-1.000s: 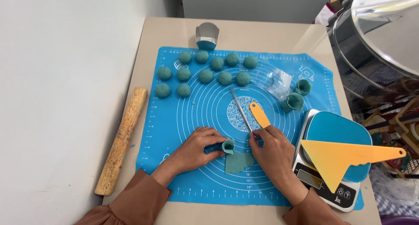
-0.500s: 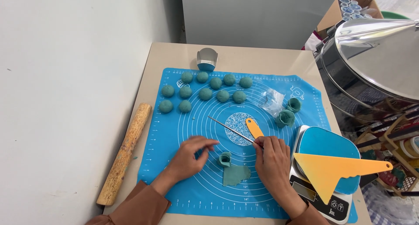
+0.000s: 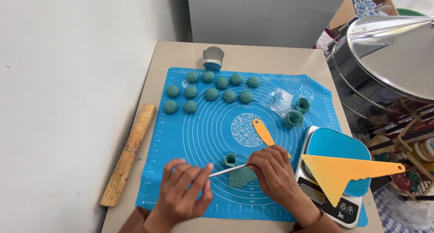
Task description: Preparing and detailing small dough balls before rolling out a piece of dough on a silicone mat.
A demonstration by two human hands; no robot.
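At nine o'clock, a wooden rolling pin (image 3: pixel 129 154) lies beside the blue mat (image 3: pixel 199 138). Your left hand (image 3: pixel 183 192), at seven o'clock, pinches the near end of a thin metal stick (image 3: pixel 226 170) between fingertips. The stick runs right, just below a small rolled green dough piece (image 3: pixel 230 159) and over a flat green dough scrap (image 3: pixel 242 177). Your right hand (image 3: pixel 273 172) closes on its other end. At four o'clock a yellow scraper (image 3: pixel 343 172) rests on the scale (image 3: pixel 337 145).

Dough balls (image 3: pixel 211 93) lie on the mat (image 3: pixel 181 138), rolling pin (image 3: pixel 129 154) left, scale (image 3: pixel 334 178) right.
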